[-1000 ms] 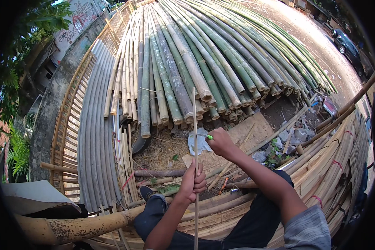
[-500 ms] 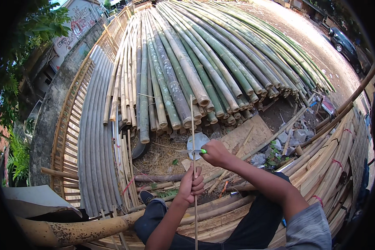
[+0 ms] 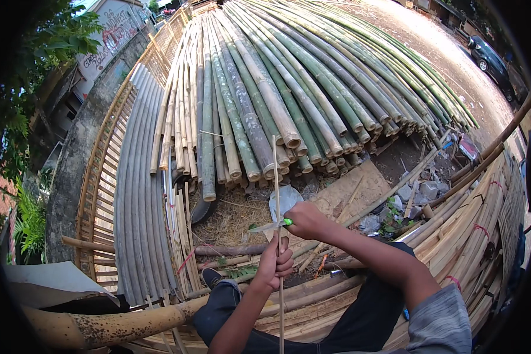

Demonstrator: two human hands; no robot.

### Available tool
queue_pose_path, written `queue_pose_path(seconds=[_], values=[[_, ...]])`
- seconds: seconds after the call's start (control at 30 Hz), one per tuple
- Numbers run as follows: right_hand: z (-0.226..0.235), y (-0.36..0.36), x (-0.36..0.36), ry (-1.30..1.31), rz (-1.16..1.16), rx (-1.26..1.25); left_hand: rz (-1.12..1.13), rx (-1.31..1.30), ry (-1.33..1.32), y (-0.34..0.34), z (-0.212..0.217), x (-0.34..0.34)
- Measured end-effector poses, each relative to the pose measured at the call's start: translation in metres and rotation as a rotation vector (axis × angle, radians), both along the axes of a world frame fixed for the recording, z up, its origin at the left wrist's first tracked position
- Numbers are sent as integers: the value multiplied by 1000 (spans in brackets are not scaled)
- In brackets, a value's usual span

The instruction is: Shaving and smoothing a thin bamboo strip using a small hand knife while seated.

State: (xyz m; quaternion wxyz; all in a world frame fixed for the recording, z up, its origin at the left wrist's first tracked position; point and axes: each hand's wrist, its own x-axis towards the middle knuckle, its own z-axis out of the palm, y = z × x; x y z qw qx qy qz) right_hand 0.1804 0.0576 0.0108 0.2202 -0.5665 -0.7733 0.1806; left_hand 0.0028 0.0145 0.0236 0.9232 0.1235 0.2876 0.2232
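A long thin bamboo strip (image 3: 277, 183) stands nearly upright in front of me, its lower end running down between my legs. My left hand (image 3: 275, 262) is wrapped round it below the middle, thumb up. Just above, my right hand (image 3: 306, 220) is closed on a knife with a bright green handle (image 3: 287, 222). The knife's blade (image 3: 265, 227) points left and crosses the strip close above my left thumb. Most of the handle is hidden in my right fist.
Ahead lies a big stack of bamboo poles (image 3: 265, 112). Split bamboo bundles (image 3: 454, 242) lie at right, and a thick bamboo pole (image 3: 100, 326) at lower left. Corrugated sheets (image 3: 138, 194) lean by a bamboo fence (image 3: 94, 194). A flat brown board (image 3: 354, 192) lies beyond my hands.
My right hand and the knife have come slightly down the strip, nearer my left hand. The blade now tilts, its tip lower. My left hand keeps its grip.
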Motion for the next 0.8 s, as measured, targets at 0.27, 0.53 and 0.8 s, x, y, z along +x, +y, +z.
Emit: queue_pose_path(seconds=[0.27, 0.53, 0.8], values=[[-3, -1, 5, 95, 0, -22, -40, -54, -92, -3, -1, -2], [3, 24, 46, 12, -207, 121, -53, -10, 72, -17, 12, 12], [6, 4, 11, 45, 5, 57, -51, -82, -86, -6, 0, 1]])
